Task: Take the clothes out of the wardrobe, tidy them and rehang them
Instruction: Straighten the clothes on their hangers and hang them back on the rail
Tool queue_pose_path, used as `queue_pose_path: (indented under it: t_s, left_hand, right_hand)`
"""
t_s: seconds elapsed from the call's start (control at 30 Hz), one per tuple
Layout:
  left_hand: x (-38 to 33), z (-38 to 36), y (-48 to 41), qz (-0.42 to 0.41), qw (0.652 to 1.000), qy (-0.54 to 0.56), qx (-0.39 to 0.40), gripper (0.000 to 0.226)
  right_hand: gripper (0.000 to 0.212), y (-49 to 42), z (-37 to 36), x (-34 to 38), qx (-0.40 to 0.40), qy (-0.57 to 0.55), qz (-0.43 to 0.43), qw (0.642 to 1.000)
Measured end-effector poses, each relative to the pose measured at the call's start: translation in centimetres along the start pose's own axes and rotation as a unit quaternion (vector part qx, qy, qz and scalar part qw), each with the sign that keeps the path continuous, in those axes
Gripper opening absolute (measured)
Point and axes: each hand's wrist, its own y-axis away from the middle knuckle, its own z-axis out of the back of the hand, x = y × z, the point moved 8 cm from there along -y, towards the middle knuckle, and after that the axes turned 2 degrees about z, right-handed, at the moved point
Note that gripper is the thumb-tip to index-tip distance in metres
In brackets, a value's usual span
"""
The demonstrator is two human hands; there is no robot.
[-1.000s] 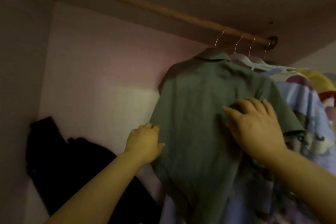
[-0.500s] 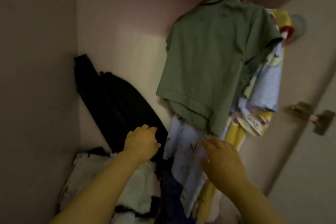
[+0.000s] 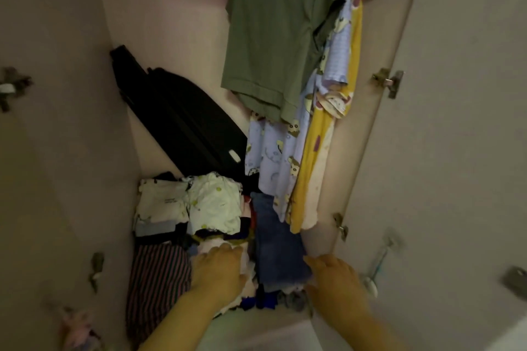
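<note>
Folded blue jeans [image 3: 278,251]: lengthwise front-to-back, between spread left hand [image 3: 219,269] and spread right hand [image 3: 333,279], right nearer.

The left hand [image 3: 218,268] and right hand [image 3: 335,279] are bare, as are both forearms [image 3: 182,322].

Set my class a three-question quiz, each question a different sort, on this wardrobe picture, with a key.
1. True or false: the green shirt hangs left of the yellow garment.
2. The left hand is at: A the folded pile; B the green shirt; C the yellow garment.
3. What colour is the folded garment between the left hand and the right hand?
Key: 1 true; 2 A; 3 blue.
</note>
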Motion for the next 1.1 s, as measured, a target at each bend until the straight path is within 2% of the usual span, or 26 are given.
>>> queue_pose_path:
  t_s: [0.17,0.33,0.53,0.7,0.8,0.97,1.1]
  left_hand:
    - [0.2,-3.5,6.5,-0.02,0.999,-0.028,0.039,0.053]
    - [2.3,-7.7,14.5,-0.037,0.997,-0.008,0.07,0.055]
    - [7.1,-11.2,24.8,0.019,0.992,-0.012,0.121,0.055]
    - [12.4,-12.7,34.5,0.142,0.985,0.021,0.099,0.049]
    - [14.9,-13.9,42.6,0.244,0.966,0.03,0.081,0.05]
    - [15.9,-15.9,57.7,0.401,0.912,0.054,0.074,0.051]
    - [15.7,-17.3,70.0,0.507,0.856,0.072,0.075,0.053]
  right_hand:
    - [0.046,7.6,-2.2,2.8,-0.002,-0.026,-0.033,0.999]
    - [0.057,15.2,-6.8,7.2,0.066,-0.002,-0.038,0.997]
    - [0.055,22.2,-10.0,13.1,0.118,0.027,0.025,0.992]
    - [0.053,26.5,-13.3,19.0,0.164,0.041,0.15,0.974]
    - [0.053,30.0,-15.2,22.5,0.19,0.037,0.227,0.954]
    - [0.044,38.2,-17.6,28.6,0.191,-0.011,0.378,0.906]
    - [0.051,46.1,-19.9,34.4,0.24,-0.019,0.465,0.852]
